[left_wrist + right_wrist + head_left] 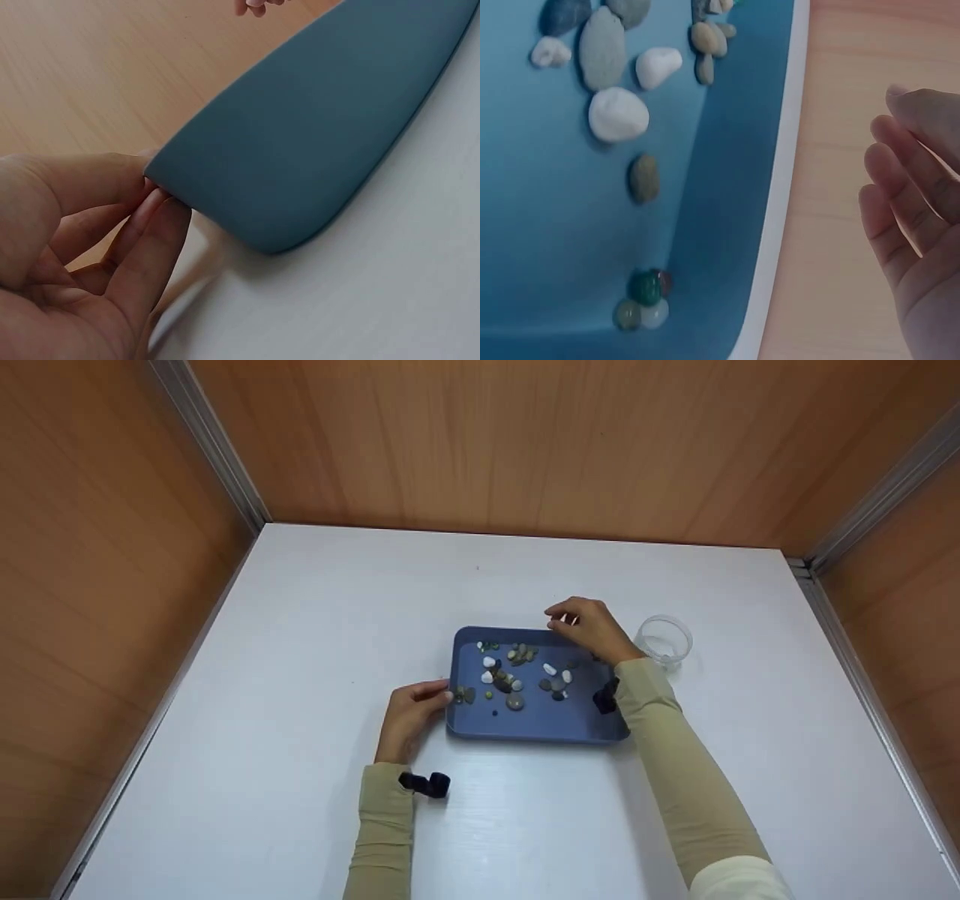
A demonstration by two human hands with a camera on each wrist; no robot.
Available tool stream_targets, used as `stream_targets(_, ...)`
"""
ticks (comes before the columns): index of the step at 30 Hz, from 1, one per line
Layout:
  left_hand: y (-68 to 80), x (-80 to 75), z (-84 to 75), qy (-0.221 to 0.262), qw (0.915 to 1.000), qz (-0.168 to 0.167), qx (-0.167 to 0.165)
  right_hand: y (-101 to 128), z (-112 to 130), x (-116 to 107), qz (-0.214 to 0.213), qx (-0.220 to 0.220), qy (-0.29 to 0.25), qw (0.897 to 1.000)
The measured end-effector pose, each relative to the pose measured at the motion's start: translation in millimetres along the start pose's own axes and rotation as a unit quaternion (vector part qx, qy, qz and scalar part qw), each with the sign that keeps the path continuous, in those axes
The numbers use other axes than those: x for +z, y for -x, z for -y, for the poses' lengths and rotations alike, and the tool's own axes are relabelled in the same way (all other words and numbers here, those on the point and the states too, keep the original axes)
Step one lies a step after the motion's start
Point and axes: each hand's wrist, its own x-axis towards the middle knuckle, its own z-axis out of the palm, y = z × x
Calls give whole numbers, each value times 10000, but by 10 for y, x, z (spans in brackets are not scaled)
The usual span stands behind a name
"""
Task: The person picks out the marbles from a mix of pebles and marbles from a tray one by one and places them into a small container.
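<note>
A blue tray [555,724] lies on the white table with several pebbles and glass marbles spread over its floor. My left hand [411,712] pinches its left rim; in the left wrist view the thumb and fingers [161,247] meet at the tray's edge. Over the far rim, toward the right, hovers my right hand [596,628], its fingers loosely bent with nothing seen between them. The right wrist view shows white pebbles [619,115], a flat grey pebble [602,49] and a green marble [646,288] inside the tray. My right forearm hides part of the tray's right side.
A clear round container [664,639] stands right of the tray, close to my right wrist. Wood-grain panels [487,450] close off the back and both sides of the white table [300,622].
</note>
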Motion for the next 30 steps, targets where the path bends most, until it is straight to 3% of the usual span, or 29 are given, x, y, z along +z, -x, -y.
stream_targets(15,-20,19,12,-176,9998,-95,30,-159,96,365,500,-126,-141,9986)
stream_targets(30,3,37,15,47,9999,-13,127,-228,186,638,902,242,-41,9956)
